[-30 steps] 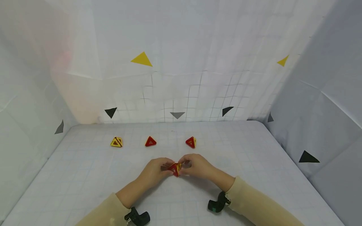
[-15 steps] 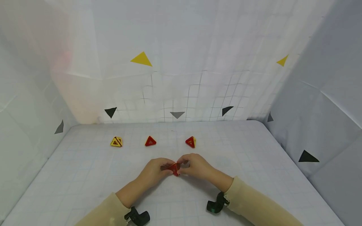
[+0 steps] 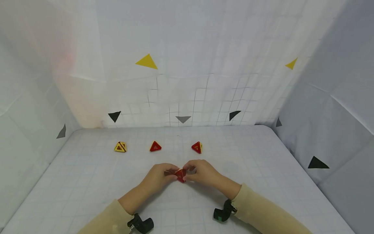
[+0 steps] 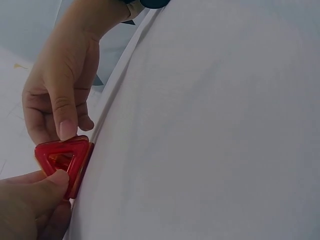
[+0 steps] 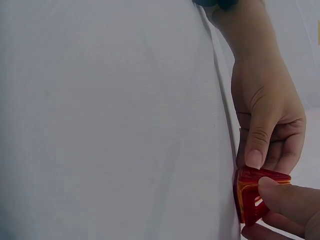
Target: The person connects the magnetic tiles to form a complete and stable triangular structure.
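Between both hands is a small red, triangular-faced plastic piece with an open triangular middle, low over the table. My left hand holds its left side; in the left wrist view the thumb lies on the red face. From the other side my right hand pinches the piece with thumb and fingers. An amber-yellow layer shows along the edge in the right wrist view, behind the red frame. The fingers hide part of it.
Three similar pieces stand in a row farther back: a yellow one, a red one and a red-and-yellow one. A white gridded cloth covers the table, with white sheet walls behind and at the sides.
One second ago yellow showed on the held piece's right side; now it looks red from above, its right side covered by the right fingers. Both hands stay almost in place.
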The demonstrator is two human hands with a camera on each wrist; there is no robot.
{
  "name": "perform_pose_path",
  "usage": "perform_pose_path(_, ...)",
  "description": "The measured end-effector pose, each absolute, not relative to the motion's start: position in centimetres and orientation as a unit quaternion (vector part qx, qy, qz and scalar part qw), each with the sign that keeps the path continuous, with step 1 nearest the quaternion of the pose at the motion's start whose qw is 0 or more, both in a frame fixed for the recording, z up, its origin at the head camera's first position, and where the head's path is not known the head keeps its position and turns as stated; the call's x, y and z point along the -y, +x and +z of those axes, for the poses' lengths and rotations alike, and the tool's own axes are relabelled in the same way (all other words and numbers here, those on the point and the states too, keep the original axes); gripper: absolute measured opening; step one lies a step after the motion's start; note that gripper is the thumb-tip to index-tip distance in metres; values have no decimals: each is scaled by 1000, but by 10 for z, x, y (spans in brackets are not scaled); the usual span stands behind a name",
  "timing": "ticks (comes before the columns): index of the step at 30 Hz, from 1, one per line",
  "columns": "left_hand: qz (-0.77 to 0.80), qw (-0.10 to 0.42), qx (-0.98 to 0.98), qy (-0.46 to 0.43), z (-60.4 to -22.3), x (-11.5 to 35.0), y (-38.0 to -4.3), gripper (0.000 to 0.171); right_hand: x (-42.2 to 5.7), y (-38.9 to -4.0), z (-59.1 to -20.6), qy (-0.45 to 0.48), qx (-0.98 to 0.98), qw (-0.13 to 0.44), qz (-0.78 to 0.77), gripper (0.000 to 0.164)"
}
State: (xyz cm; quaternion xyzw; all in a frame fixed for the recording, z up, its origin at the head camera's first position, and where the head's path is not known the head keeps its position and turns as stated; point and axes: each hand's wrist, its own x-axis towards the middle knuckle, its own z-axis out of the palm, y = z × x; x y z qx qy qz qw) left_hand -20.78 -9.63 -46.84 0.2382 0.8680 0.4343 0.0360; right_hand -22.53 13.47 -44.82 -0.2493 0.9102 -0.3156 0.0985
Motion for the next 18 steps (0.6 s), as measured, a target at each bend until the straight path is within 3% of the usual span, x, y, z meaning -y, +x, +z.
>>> perform_pose_path(18, 441, 18, -866, 237, -473, 96, -207, 16, -132, -226, -447, -241, -878, 137, -390, 31)
